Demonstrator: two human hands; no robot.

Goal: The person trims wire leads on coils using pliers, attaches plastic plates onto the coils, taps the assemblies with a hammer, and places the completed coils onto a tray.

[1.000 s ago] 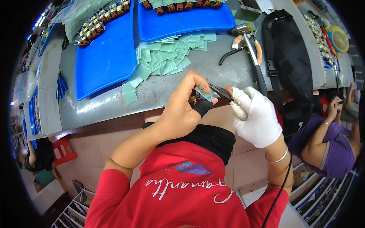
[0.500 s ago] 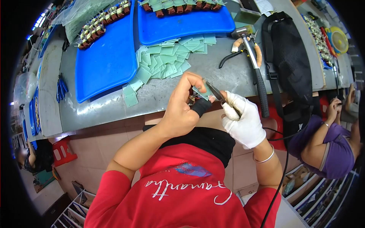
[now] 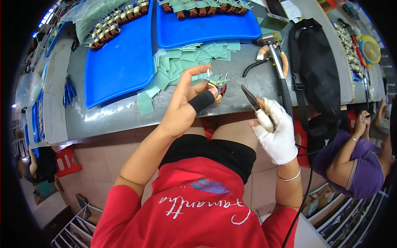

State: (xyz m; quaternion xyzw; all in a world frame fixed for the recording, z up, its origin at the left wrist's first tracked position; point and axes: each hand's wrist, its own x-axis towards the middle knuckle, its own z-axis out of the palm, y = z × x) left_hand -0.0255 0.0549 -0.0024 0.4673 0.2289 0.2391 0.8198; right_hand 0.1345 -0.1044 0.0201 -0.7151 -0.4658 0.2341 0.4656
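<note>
- Beneath and ahead of my fingers [image 3: 192,72]: a smooth grey metal-topped worktable [image 3: 124,115], glossy with reflected light along its left near edge.
- Behind them, past that edge: a floor of pale pinkish tiles [image 3: 103,163].
- Well off to their left: a slotted red plastic stool [image 3: 74,167].
- Far behind, left: a white-framed rack [image 3: 82,213]; right, long shelves with things in them [image 3: 331,211].
- Far ahead-left: bright bluish-white strips [image 3: 46,18], lamps or windows, I can't tell.
</note>
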